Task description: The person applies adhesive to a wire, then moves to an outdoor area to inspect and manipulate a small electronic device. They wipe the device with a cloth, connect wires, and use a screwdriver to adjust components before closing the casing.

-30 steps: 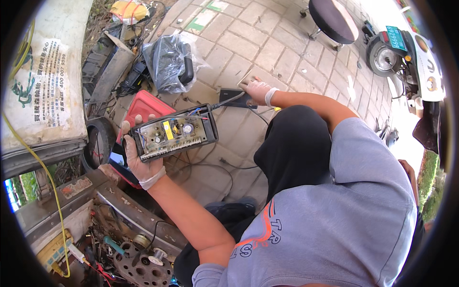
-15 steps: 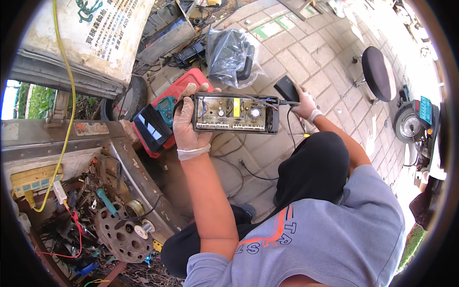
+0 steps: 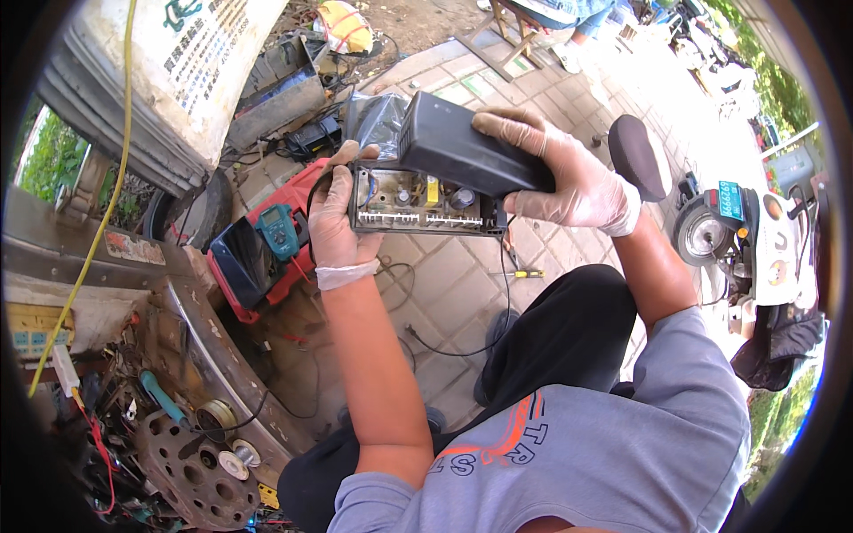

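A charger (image 3: pixel 418 213) lies open in front of me, its circuit board showing with white strips, a yellow block and round parts. My left hand (image 3: pixel 336 218), in a clear glove, is closed around the charger's left end. Tilted over the charger's upper right part is its black plastic cover (image 3: pixel 458 138). My gloved right hand (image 3: pixel 573 173) grips that cover by its right end, fingers on top and thumb below. The cover hides part of the board and seems to touch the far rim; its seating is unclear. A black cable (image 3: pixel 508 293) hangs from the right end.
A teal multimeter (image 3: pixel 282 233) rests on an open red case (image 3: pixel 244 300) at the left. On the paving lies a yellow-handled screwdriver (image 3: pixel 530 274). Lower left, a soldering iron (image 3: pixel 163 395) and a solder spool (image 3: pixel 235 464) sit among scrap. A stool (image 3: pixel 635 155) and scooter (image 3: pixel 711 233) stand right.
My right hand has brought the black cover up from the right and over the charger. The charger has shifted slightly left and down in the picture, still in my left hand.
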Tool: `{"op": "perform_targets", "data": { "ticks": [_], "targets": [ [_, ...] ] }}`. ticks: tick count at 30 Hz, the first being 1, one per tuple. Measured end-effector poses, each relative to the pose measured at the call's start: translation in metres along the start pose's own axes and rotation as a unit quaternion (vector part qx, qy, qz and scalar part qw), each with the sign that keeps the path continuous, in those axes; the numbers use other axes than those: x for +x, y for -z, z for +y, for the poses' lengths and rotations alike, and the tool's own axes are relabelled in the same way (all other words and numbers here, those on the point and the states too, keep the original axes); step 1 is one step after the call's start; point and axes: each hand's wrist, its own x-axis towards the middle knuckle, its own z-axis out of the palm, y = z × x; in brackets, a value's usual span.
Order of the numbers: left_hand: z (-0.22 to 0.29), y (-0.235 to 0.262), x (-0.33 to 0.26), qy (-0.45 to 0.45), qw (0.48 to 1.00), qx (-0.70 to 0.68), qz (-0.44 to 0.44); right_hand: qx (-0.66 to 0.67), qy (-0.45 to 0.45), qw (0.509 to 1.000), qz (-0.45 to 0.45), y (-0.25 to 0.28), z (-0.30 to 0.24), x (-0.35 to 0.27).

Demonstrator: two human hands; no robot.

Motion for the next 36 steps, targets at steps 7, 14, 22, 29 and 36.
{"op": "perform_targets", "data": {
  "ticks": [7, 14, 22, 29, 36],
  "targets": [
    [0.009, -0.015, -0.001, -0.051, 0.995, 0.076, 0.031, -0.065, 0.019, 0.997, -0.023, -0.009, -0.022, 0.009],
    [0.003, -0.021, 0.000, -0.042, 0.992, 0.104, 0.061, -0.089, 0.041, 0.995, -0.013, -0.015, -0.021, 0.008],
    [-0.005, -0.028, -0.001, -0.042, 0.993, 0.087, 0.061, -0.104, 0.033, 0.994, -0.018, -0.016, -0.024, 0.010],
    [-0.007, -0.034, -0.003, -0.052, 0.993, 0.088, 0.062, -0.103, 0.029, 0.994, -0.002, -0.024, -0.020, 0.009],
    [-0.006, -0.036, -0.003, -0.056, 0.992, 0.100, 0.060, -0.128, 0.060, 0.990, 0.016, -0.028, -0.017, 0.008]
  ]
}}
